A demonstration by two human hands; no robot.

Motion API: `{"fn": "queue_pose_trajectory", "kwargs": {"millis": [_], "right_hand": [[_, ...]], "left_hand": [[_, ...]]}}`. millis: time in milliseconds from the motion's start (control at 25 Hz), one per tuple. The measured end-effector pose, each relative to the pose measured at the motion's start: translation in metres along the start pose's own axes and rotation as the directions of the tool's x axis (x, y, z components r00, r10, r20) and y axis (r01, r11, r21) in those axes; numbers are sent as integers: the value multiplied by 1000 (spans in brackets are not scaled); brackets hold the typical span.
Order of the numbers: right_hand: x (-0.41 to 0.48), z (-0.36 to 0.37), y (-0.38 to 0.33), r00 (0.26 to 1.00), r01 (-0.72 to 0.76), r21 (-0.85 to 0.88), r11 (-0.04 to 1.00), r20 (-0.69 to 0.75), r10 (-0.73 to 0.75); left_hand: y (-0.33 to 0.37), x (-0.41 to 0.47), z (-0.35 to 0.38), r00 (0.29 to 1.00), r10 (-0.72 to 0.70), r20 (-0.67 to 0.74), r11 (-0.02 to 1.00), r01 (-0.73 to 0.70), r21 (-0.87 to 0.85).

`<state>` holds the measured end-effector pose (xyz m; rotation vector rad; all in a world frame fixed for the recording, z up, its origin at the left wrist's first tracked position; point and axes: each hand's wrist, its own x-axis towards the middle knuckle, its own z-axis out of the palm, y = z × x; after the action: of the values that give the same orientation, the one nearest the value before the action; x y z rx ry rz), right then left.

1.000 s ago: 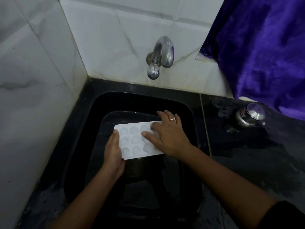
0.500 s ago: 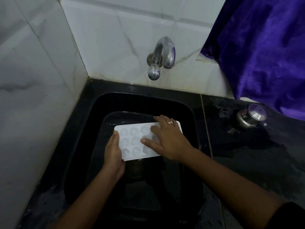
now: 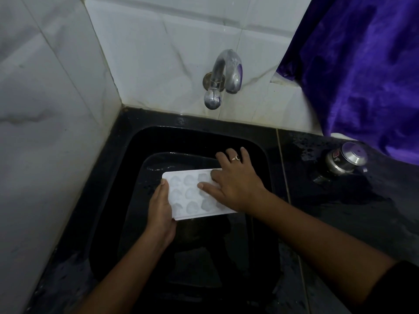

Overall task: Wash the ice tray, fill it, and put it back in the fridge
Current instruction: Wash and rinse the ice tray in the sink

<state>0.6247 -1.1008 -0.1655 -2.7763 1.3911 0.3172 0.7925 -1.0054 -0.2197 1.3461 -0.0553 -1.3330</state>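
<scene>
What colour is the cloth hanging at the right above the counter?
The shiny hanging cloth is deep purple, seen best in the head view, its only view.

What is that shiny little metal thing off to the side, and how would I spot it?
Start at the black sink under the wall tap, then look right along the wet black counter. Below the purple cloth stands a small steel pot: the only object on that counter, silver with a domed lid.

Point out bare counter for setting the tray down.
Free: black counter right of the sink, in front of the steel container, though wet. Crowded: sink basin, with both hands on the ice tray.
</scene>
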Motion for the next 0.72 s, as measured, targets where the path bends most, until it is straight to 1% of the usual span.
{"fn": "queue_pose_trajectory", "kwargs": {"millis": [40,80,120,200,240,280,320,400,440,520,560,600,640,680,720], "right_hand": [[-2,1,-3,1000,10,-16,1000,9,-10],[-4,3,-5,999,19,42,999,25,-20],[-8,4,-3,999,11,163,987,46,-18],[-10,1,7,998,-30,398,917,56,8],[-8,-1,10,998,-58,447,893,49,40],[-4,-1,11,997,-82,423,902,38,72],[-2,0,8,996,-85,346,934,16,84],[-1,8,-1,1000,-18,202,979,-16,22],[-4,12,-3,1000,-4,229,973,1,4],[-10,10,4,999,-36,417,908,51,16],[-10,7,9,997,-58,467,882,63,32],[-9,6,11,997,-71,447,892,60,50],[-6,6,11,998,-63,356,932,36,54],[-3,7,6,999,-39,221,974,8,38],[-2,8,0,1000,-9,110,994,-11,11]], "left_hand": [[1,0,1,1000,-6,-6,1000,6,-12],[3,2,0,1000,-8,-16,1000,8,-28],[5,5,-2,1000,-7,-26,999,6,-44],[5,9,-7,1000,0,-28,999,-1,-46],[5,9,-7,1000,5,-20,999,-6,-36],[3,7,-6,1000,6,-9,1000,-6,-27],[2,5,-4,1000,4,2,1000,-4,-25],[1,3,-2,1000,3,2,1000,-3,-28],[1,5,-3,1000,6,-5,1000,-7,-30],[4,9,-9,1000,16,-18,1000,-17,-18],[4,9,-11,1000,22,-15,1000,-22,-1],[2,8,-11,1000,24,-9,1000,-24,14],[0,5,-10,1000,23,-2,1000,-23,21],[-1,3,-7,1000,21,5,1000,-21,17],[-1,1,-5,1000,18,11,1000,-19,12]]}}
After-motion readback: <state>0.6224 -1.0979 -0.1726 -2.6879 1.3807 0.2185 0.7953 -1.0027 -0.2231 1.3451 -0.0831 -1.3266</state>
